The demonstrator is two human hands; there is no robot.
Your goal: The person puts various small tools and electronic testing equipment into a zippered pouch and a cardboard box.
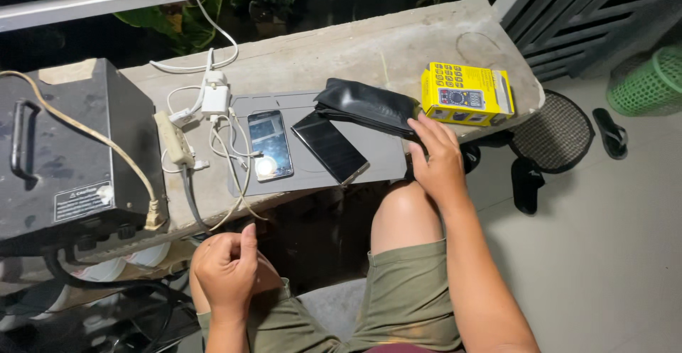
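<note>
At far left a black metal box (pixel 67 150) with a handle sits on the concrete ledge (pixel 398 40), a cream cable running over its top to a plug at its near right corner. Just right of it lies a white power strip (pixel 175 138), with a white charger (pixel 215 99) and loose white cords tangled beside it. The left hand (pixel 226 268) hangs near the person's knee, below the ledge edge, fingers curled into a loose fist; whether it holds anything cannot be told.

A grey work mat (pixel 312 175) covers the middle of the ledge. On it lie two phones: a lit phone (pixel 270 145) face up at the mat's left, and a dark phone (pixel 330 147) angled just right of it, the two apart. A black pouch (pixel 369 104) lies across the mat's far right corner, touching the dark phone's far end.

The right hand (pixel 437 158) rests open, fingers spread, at the mat's right edge, fingertips touching the pouch. Just beyond stands a yellow box (pixel 467 94). A green basket (pixel 646 79) sits on the floor at far right.
</note>
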